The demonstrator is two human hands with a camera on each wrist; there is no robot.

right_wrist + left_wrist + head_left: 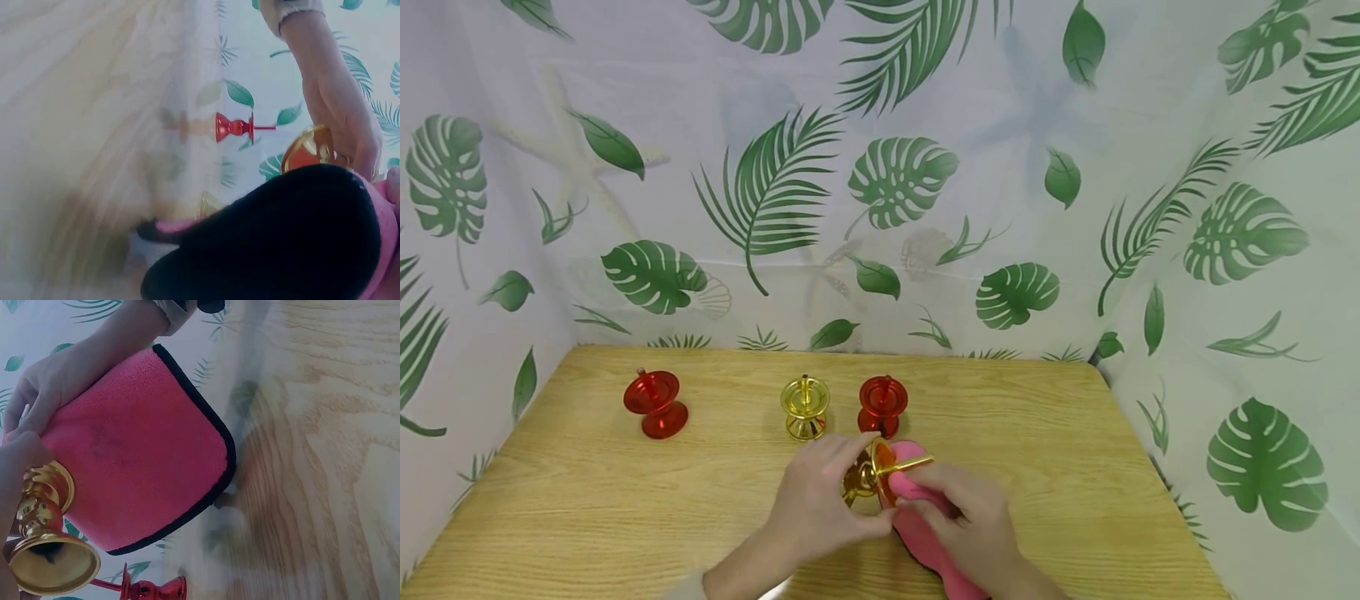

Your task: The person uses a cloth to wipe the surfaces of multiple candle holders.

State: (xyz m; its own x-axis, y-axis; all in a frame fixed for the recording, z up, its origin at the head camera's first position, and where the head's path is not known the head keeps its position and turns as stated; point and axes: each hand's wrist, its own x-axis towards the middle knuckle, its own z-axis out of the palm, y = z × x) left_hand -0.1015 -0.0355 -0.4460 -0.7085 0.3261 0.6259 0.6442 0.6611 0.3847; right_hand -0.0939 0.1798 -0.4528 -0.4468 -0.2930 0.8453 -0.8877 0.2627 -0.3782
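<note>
The left grip is spanning a gold candle holder, its fingers pressing the rim of the dish near twelve o'clock and its thumb bracing the rim near six, so that thumb and fingers are standing about as far apart as the dish is wide. The holder is tilting onto its side in this grip, its spike pointing between two and three o'clock and its foot leaning toward eight; in the left wrist view the hollow of the foot is facing the camera.

The right grip, at four o'clock from the holder, is pinching a pink cloth between curled fingers and thumb. A fold of the cloth is lying just beside the spike; whether it is touching the metal, I cannot tell. More of the cloth is hanging toward five o'clock, its black edging showing clearly in the left wrist view.

Three other holders are standing upright on the desk: a near red holder around twelve o'clock from the held one, a second gold holder between ten and eleven, and a far red holder well apart, between nine and ten.
</note>
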